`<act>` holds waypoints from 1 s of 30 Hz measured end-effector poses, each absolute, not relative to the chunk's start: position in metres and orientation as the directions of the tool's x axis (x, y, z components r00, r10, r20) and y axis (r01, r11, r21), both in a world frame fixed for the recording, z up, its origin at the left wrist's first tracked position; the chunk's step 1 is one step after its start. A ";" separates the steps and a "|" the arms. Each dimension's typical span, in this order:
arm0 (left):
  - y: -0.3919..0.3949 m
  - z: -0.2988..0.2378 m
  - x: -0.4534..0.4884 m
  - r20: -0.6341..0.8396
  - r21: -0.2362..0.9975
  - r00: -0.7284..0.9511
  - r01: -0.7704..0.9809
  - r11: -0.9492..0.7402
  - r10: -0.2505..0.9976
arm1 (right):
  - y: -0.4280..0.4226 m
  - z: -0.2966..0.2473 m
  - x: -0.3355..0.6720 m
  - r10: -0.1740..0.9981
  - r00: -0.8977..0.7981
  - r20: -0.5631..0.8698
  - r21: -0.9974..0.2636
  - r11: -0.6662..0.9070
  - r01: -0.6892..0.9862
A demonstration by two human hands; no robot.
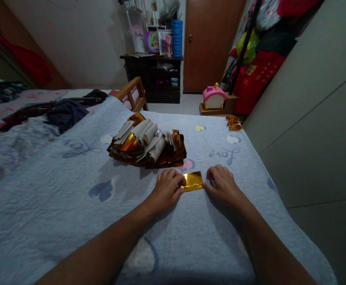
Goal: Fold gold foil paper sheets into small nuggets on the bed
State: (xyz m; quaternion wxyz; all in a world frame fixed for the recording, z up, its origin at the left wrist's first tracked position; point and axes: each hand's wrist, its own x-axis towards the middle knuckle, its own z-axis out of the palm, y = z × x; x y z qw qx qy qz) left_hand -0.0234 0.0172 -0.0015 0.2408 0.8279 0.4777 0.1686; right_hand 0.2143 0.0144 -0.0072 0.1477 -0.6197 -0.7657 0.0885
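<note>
A folded sheet of shiny gold foil paper [193, 180] lies flat on the quilt, with a crease running along its near edge. My left hand [168, 186] is closed on its left end, thumb and forefinger at the paper. At the right end, my right hand [223, 183] rests on the quilt; its thumb tip touches the near corner while the curled fingers stay apart from the paper. Beyond my left hand sits a loose pile of gold-and-white foil papers [149, 144], some bent over. Several small folded gold pieces [234, 123] lie at the far right corner.
A pale blue quilt [125, 221] covers the bed surface. Dark clothes [67, 113] lie at left. A tall pale cabinet [315, 118] flanks the right edge. Beyond stand a wooden chair [134, 95], a pink toy case [214, 97] and a dark shelf [151, 79].
</note>
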 end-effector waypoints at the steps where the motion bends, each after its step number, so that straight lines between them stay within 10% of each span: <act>1: 0.017 -0.002 -0.024 0.067 0.567 0.489 0.699 -0.436 0.870 | 0.015 -0.007 0.213 0.971 -0.200 0.133 -0.355 0.235 0.905; 30: 0.019 -0.012 -0.028 0.246 0.695 0.581 0.452 -0.559 0.776 | 0.017 -0.013 0.197 0.927 -0.305 0.217 -0.546 0.375 0.750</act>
